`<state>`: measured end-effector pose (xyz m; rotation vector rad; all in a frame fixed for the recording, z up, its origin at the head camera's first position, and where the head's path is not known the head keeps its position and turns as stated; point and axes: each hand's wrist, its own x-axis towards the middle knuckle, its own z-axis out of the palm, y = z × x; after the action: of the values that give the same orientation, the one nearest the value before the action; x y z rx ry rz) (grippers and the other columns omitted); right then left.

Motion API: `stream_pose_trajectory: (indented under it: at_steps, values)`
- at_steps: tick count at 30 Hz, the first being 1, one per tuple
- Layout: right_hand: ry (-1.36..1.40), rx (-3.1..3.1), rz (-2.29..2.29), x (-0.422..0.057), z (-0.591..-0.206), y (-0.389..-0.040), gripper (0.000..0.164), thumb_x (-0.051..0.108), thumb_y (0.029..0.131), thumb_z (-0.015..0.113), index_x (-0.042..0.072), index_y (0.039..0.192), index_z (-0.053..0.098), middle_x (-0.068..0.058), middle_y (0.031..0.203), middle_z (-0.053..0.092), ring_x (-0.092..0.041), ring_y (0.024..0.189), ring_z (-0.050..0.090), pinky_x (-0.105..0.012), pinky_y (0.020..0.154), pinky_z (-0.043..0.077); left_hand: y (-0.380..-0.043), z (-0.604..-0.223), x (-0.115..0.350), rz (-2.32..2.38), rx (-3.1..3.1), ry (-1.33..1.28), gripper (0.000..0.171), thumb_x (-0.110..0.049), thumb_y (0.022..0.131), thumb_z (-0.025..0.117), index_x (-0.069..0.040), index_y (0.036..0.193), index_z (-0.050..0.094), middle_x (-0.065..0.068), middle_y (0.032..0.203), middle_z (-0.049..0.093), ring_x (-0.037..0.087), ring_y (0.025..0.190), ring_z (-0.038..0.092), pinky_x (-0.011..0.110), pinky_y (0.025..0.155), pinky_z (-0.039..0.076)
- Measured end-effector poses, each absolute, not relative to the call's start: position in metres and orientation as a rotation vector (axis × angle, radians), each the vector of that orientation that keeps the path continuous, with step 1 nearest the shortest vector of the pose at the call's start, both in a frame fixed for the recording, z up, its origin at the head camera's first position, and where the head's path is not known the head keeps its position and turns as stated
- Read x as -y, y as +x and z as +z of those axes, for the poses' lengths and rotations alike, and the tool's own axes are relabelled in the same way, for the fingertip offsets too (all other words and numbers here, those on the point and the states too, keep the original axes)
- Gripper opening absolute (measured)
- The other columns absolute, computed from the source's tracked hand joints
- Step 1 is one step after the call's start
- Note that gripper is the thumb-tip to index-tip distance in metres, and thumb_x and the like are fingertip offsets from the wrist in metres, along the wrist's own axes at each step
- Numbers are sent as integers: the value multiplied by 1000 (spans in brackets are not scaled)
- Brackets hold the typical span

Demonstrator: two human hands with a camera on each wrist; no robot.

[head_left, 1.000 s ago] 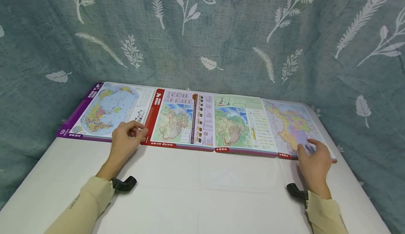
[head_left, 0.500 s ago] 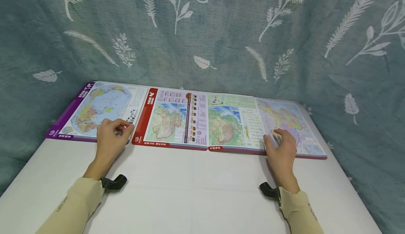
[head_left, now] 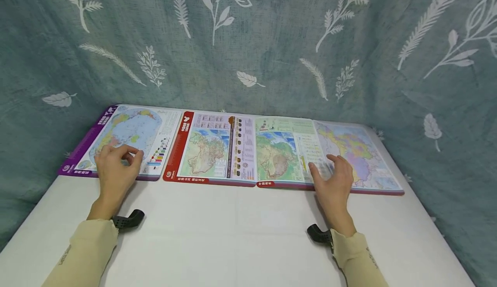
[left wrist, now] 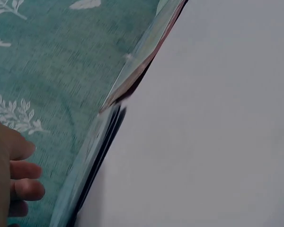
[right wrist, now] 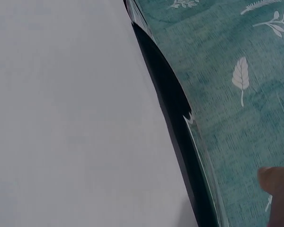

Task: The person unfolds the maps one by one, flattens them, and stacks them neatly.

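A row of laid-out maps lies along the far side of the white table. My left hand hovers over the lower part of the purple-edged world map, its fingers loosely bent and nothing seen between them. Beside that map lies a red-edged map, then a green relief map and a multicoloured map. My right hand is above the border of these last two, thumb and fingers spread apart. Part of both maps is hidden under it. The left wrist view shows relaxed fingers.
The white table runs in front of the maps. Behind it hangs a green curtain with white leaf patterns. Both wrists wear black camera mounts, one at the left wrist and one at the right wrist.
My left hand has moved left, from the edge between the first two maps to over the world map. My right hand has moved left from the multicoloured map's right part. The view has shifted slightly.
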<state>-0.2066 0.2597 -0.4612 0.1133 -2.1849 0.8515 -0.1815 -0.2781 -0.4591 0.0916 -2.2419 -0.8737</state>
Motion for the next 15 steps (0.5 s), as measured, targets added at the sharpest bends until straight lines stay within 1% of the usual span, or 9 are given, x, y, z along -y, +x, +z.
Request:
stream_pose_trajectory:
  at_steps: [2,8,12,15]
  values:
    - [106,2197,854,-254,-460,-205,54,18,85,88,-10,125,64,-30,127,66,-49,136,49,-66,114,30,-183,-460,282,-860,2230,103,17,-9,91,75,7,94,72,22,68,63,41,94,50,61,96,26]
    - [120,2205,829,-234,-461,-203,55,21,86,87,-9,126,64,-29,127,65,-48,138,47,-67,117,24,-183,-463,294,-867,2223,200,22,-11,92,74,7,104,72,25,75,63,38,98,48,56,96,24]
    - [150,2205,831,-215,-462,-203,54,22,86,87,-8,125,65,-27,126,66,-47,137,47,-66,117,24,-181,-464,304,-866,2230,245,24,-15,94,72,7,104,72,25,80,63,38,101,45,56,98,22]
    - [184,2233,841,-197,-463,-205,53,26,88,85,-6,125,65,-25,127,67,-45,138,48,-64,119,24,-177,-462,315,-838,2226,267,24,-16,95,69,8,97,69,27,83,61,41,105,44,57,104,21]
